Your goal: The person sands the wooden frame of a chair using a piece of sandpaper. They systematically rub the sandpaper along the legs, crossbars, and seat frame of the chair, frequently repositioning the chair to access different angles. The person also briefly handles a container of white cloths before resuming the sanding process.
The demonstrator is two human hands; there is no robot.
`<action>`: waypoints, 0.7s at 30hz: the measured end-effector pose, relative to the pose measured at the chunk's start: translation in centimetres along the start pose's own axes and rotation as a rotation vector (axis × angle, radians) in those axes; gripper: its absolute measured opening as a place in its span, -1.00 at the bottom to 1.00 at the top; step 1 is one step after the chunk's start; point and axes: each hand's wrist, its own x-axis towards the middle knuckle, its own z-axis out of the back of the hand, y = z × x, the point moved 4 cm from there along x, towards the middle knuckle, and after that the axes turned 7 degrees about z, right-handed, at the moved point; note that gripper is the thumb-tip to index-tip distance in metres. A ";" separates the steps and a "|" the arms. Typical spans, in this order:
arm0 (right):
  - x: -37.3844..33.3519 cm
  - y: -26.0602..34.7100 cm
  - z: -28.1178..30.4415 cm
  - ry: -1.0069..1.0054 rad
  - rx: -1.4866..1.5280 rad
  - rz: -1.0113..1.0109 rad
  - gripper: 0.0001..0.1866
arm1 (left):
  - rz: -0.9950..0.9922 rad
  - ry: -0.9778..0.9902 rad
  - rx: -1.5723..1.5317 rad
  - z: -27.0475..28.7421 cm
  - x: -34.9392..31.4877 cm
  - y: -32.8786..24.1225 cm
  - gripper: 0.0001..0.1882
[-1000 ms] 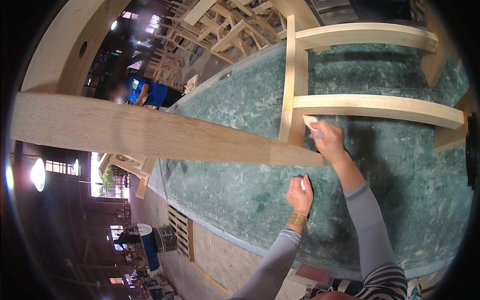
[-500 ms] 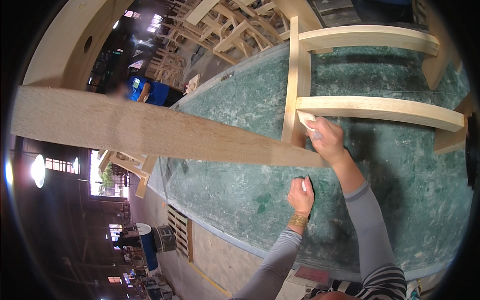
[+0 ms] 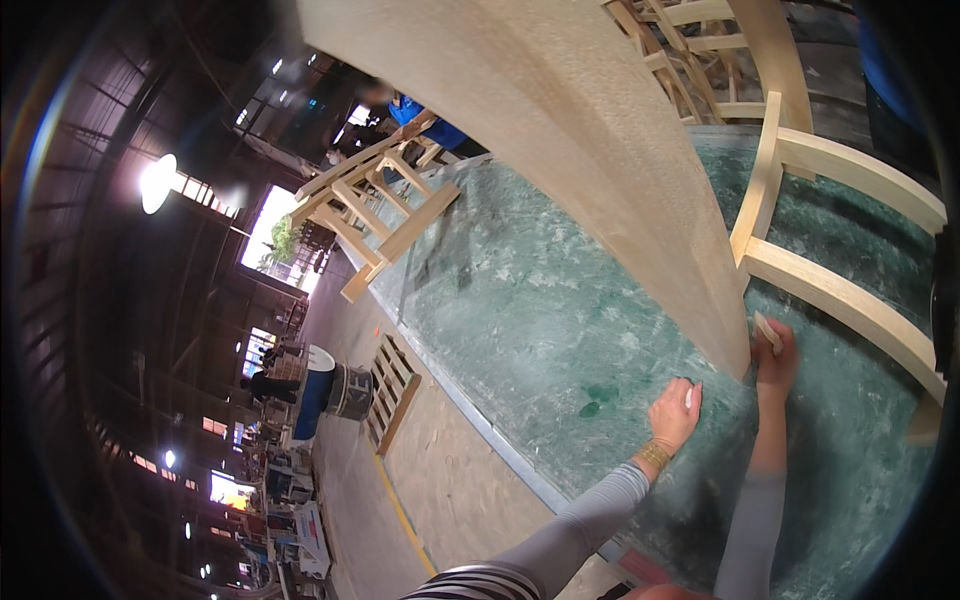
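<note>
A wooden frame with curved rails [image 3: 850, 300] and a long tapering board [image 3: 620, 150] rests on a green worktable [image 3: 540, 270]. My right hand [image 3: 778, 360] is closed round a pale, flat pad [image 3: 768, 332], beside the narrow end of the board and below the nearer curved rail. Its exact contact with the wood is hard to see. My left hand [image 3: 674, 415], with a gold bracelet at the wrist, is closed just above the green surface, left of the board's tip. A small white piece [image 3: 690, 397] shows at its fingers; its kind is unclear.
Another slatted wooden frame [image 3: 380, 220] stands at the table's far left edge, near a person in a blue shirt [image 3: 430, 122]. More wooden frames [image 3: 700, 45] are stacked behind. On the floor at left are a pallet [image 3: 395, 395] and a grey bin [image 3: 352, 390].
The view has swung left, so the frame sits further right and the board slants steeply. My right hand and its pad have come down from the rail joint toward the board's tip.
</note>
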 end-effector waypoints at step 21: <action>4.0 -2.8 6.7 -0.155 0.099 -0.232 -0.71 | 0.017 -0.041 0.010 -0.3 -0.2 0.0 -0.81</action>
